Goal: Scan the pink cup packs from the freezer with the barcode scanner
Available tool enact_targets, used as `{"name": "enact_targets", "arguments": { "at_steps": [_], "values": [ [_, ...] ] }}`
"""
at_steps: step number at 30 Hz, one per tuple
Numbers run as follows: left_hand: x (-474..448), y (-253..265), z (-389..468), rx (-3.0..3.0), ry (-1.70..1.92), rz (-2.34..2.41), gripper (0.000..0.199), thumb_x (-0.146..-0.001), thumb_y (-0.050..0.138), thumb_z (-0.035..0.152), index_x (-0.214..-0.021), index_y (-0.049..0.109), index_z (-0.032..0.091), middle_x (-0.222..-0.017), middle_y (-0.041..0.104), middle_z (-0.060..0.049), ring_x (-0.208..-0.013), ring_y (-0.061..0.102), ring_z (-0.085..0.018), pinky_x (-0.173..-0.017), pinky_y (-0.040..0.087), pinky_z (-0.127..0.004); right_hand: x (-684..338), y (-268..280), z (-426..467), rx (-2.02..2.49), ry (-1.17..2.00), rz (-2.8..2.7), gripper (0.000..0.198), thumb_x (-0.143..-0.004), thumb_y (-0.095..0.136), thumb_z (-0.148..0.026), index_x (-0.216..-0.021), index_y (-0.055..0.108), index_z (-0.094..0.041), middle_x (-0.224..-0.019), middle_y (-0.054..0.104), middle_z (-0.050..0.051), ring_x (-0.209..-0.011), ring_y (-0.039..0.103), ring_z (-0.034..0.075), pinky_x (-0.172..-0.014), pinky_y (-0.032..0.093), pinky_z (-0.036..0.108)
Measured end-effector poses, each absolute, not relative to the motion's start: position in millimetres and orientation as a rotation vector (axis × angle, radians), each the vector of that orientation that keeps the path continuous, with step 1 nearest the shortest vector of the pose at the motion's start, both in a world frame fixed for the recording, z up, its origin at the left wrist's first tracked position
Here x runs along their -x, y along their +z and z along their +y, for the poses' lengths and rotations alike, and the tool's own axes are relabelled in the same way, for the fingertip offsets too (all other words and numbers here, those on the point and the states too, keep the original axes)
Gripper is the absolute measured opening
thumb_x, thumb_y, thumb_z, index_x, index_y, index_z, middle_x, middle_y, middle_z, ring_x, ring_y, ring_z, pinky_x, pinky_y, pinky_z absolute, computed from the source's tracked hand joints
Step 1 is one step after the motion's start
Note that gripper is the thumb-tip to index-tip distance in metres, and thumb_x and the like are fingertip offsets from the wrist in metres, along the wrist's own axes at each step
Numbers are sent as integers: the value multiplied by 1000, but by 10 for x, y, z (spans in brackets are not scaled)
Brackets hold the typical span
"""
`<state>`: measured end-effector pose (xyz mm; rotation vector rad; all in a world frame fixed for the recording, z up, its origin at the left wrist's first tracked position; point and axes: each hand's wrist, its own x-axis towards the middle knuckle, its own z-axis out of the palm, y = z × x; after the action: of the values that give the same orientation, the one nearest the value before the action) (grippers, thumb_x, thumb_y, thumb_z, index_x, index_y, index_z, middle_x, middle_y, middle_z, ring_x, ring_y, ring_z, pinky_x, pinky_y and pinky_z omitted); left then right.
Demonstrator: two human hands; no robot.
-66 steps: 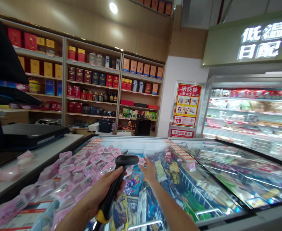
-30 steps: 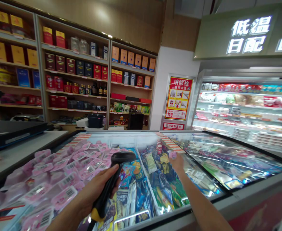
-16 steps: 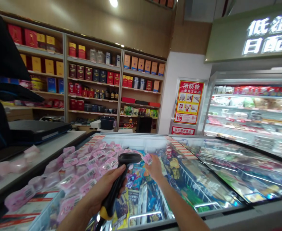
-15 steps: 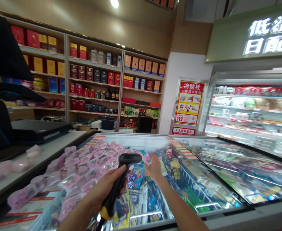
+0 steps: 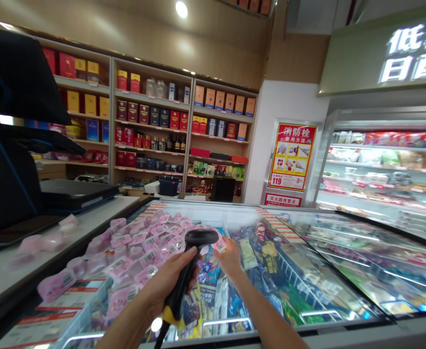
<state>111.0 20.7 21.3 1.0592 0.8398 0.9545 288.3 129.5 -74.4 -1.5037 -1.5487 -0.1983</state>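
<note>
My left hand (image 5: 174, 278) is wrapped round the handle of a black and yellow barcode scanner (image 5: 200, 237), whose head points away to the right. Just beyond that head, my right hand (image 5: 231, 257) pinches a small pink plastic cup with a barcode label (image 5: 220, 245). The cup is partly hidden by the scanner. To the left, many similar pink cups (image 5: 149, 242) with barcode labels lie heaped on the glass top of the chest freezer (image 5: 198, 206). Several pale pink cups (image 5: 53, 241) stand on the counter (image 5: 2, 276) at the left.
Through the freezer glass show packaged frozen goods (image 5: 267, 257) in wire baskets. A black checkout terminal (image 5: 9, 145) stands on the counter. Shelves of boxed bottles (image 5: 151, 116) line the back wall, and an open chiller (image 5: 380, 169) is at the right.
The view has turned slightly left, so the scene sits further right. My right hand has brought the pink cup closer to the scanner head. My left hand still grips the scanner.
</note>
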Motion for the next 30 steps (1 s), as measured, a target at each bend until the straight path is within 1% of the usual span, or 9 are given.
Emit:
{"name": "enact_targets", "arguments": {
  "at_steps": [4, 8, 10, 13, 15, 18, 20, 23, 30],
  "values": [
    [-1091, 171, 206, -1056, 937, 829, 31, -70, 48, 45, -77, 51, 15, -49, 50, 4, -37, 42, -5, -37, 31, -16, -2838, -798, 1344, 1544, -142, -1509, 40, -58, 56, -33, -93, 58, -13, -87, 61, 11, -83, 56, 25, -74, 42, 34],
    [-1098, 115, 233, -1046, 920, 807, 31, -69, 50, 45, -74, 50, 15, -49, 50, 4, -38, 43, -6, -37, 31, -17, -2792, -812, 1369, 1527, -78, -1522, 38, -60, 54, -37, -90, 59, -13, -82, 62, 9, -81, 57, 23, -73, 42, 33],
    [-1071, 79, 264, -1029, 919, 788, 31, -69, 50, 45, -75, 49, 15, -49, 50, 4, -38, 43, -6, -37, 31, -17, -2780, -821, 1366, 1553, -56, -1506, 42, -59, 56, -38, -91, 58, -12, -84, 62, 10, -82, 56, 24, -74, 42, 33],
    [-969, 23, 314, -1004, 917, 762, 32, -69, 50, 45, -78, 50, 14, -49, 50, 3, -37, 42, -6, -37, 31, -17, -2789, -839, 1345, 1560, 10, -1503, 53, -55, 59, -34, -101, 54, -10, -93, 60, 12, -88, 55, 25, -76, 41, 33],
    [-885, -17, 346, -992, 912, 761, 34, -69, 50, 45, -81, 51, 14, -49, 51, 3, -37, 42, -6, -37, 31, -17, -2806, -846, 1326, 1510, 81, -1542, 56, -54, 58, -27, -107, 51, -11, -96, 60, 10, -87, 55, 23, -75, 42, 31],
    [-800, -87, 394, -978, 922, 756, 35, -69, 50, 46, -82, 52, 13, -50, 51, 2, -38, 43, -6, -37, 30, -17, -2827, -844, 1311, 1448, 162, -1582, 52, -56, 53, -18, -108, 51, -17, -90, 62, 5, -79, 57, 19, -70, 43, 28],
    [-791, -138, 420, -962, 938, 740, 37, -70, 49, 48, -81, 53, 13, -49, 51, 2, -37, 42, -5, -37, 30, -16, -2833, -837, 1317, 1438, 159, -1590, 48, -55, 52, -16, -104, 53, -19, -90, 62, 4, -79, 57, 19, -69, 43, 28],
    [-818, -205, 437, -921, 936, 741, 38, -68, 50, 49, -79, 54, 13, -48, 50, 2, -36, 42, -5, -36, 28, -15, -2836, -820, 1334, 1438, 126, -1603, 43, -54, 54, -17, -97, 56, -19, -91, 62, 5, -80, 57, 20, -68, 42, 27],
    [-823, -216, 396, -886, 921, 753, 33, -67, 54, 46, -67, 52, 14, -48, 51, 1, -36, 41, -4, -36, 29, -15, -2893, -704, 1348, 1286, 121, -1528, 29, -59, 53, -23, -87, 56, -18, -74, 62, 1, -63, 56, 15, -57, 41, 24]
  ]
}}
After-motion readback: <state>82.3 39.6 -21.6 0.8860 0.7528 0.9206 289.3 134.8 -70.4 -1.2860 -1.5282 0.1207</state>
